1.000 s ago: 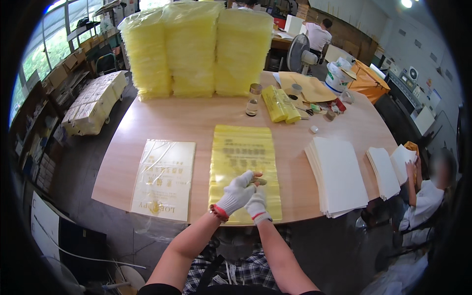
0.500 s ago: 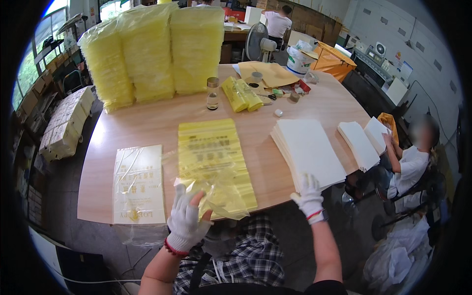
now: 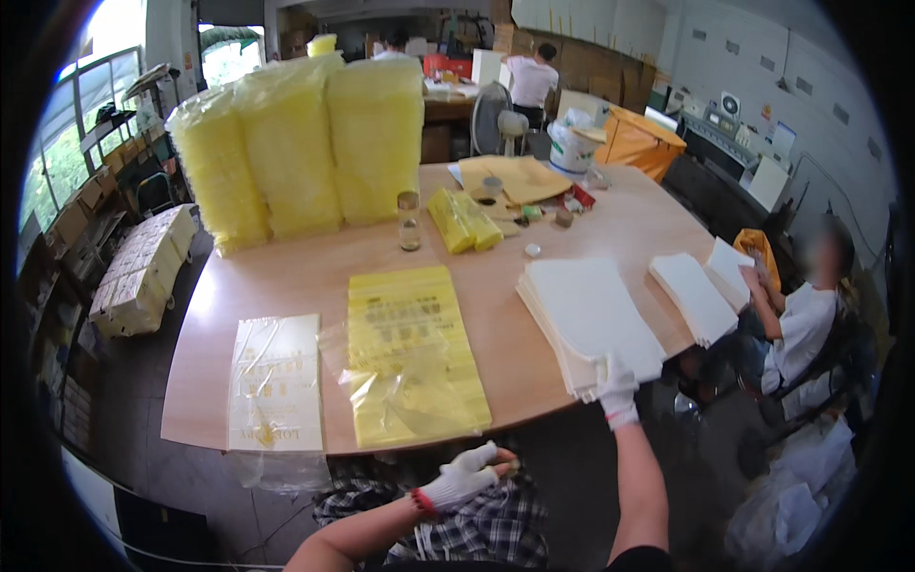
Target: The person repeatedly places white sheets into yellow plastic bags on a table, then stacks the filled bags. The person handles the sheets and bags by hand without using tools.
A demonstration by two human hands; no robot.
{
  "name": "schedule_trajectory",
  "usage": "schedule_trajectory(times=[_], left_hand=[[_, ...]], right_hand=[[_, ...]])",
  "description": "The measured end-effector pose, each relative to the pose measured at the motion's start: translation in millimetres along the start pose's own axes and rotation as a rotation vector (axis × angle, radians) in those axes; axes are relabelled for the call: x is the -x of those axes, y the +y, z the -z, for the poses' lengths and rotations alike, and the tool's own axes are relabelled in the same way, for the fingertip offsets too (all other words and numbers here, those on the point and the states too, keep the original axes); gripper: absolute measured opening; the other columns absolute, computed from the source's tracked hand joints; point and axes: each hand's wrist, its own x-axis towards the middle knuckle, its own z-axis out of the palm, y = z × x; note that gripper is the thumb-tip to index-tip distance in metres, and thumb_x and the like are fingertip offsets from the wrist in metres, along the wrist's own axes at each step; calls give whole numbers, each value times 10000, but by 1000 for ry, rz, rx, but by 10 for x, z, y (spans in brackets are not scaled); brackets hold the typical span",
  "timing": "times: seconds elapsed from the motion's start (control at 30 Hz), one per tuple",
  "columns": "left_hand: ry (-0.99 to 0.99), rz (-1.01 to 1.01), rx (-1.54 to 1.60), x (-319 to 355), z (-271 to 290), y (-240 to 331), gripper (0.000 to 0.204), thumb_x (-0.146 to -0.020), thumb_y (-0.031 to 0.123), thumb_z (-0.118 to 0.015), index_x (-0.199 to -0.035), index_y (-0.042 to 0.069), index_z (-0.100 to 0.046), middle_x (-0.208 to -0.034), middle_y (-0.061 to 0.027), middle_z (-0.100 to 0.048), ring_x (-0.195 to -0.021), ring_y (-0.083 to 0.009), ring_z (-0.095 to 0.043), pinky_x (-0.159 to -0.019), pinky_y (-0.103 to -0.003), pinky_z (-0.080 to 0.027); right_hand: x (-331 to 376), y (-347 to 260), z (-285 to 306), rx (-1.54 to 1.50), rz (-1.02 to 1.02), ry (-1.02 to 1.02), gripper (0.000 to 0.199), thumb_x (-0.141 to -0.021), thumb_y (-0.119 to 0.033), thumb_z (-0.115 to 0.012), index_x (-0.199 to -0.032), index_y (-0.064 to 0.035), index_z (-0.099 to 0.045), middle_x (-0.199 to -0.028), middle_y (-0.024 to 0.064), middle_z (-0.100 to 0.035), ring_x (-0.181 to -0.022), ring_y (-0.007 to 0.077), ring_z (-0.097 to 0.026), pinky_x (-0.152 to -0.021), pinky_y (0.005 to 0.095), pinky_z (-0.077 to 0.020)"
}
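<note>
The near corner of the white sheet stack (image 3: pixel 589 319) on the tabletop (image 3: pixel 286 276) is pinched by the right hand (image 3: pixel 618 386). Left of the stack, below the yellow bags (image 3: pixel 412 353), the half-curled left hand (image 3: pixel 465 474) is held empty.

Three tall yellow bag bundles (image 3: pixel 295 143) stand at upper left. Three white paper stacks (image 3: pixel 591 319) lie at right. One yellow bag pile (image 3: pixel 412 357) and one clear bag stack (image 3: pixel 275 381) lie lower centre. One glass vial (image 3: pixel 409 221) stands mid-surface.
</note>
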Motion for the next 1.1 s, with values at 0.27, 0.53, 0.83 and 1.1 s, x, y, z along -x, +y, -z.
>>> schedule_trajectory(times=[0.27,0.53,0.83,1.1], left_hand=[[-26,162,327,-270,103,-177,572,-812,252,-570,-1295,11,-381,-1201,-86,-509,-1079,-169,-479,-950,-310,-359],[341,-273,-854,323,-314,-51,727,-655,281,-628,-1246,-38,-349,-1221,-212,-389,-1110,-350,-397,-911,-445,-347],[985,-560,-1064,429,521,567,693,-603,213,-739,-1193,15,-434,-1313,-338,-263,-1204,-476,-307,-1024,-496,-253],[771,-326,-476,-136,1057,93,340,-710,150,-610,-1029,39,-568,-935,-172,-565,-903,-306,-545,-807,-384,-431]], right_hand=[[565,-197,607,-64,635,-766,421,-831,-409,-501,-1042,-56,-587,-1024,154,-600,-908,296,-578,-779,399,-471],[1694,-765,-197,-1817,-798,-383,421,-856,-302,-544,-1129,17,-505,-1016,149,-590,-925,262,-582,-773,399,-495],[1489,-1389,269,-1417,-345,-73,620,-655,-227,-806,-1122,37,-496,-982,80,-610,-860,187,-606,-746,310,-503],[1280,-1351,441,-178,360,-555,323,-719,-217,-578,-1033,-141,-591,-956,142,-619,-711,345,-606,-595,433,-493]])
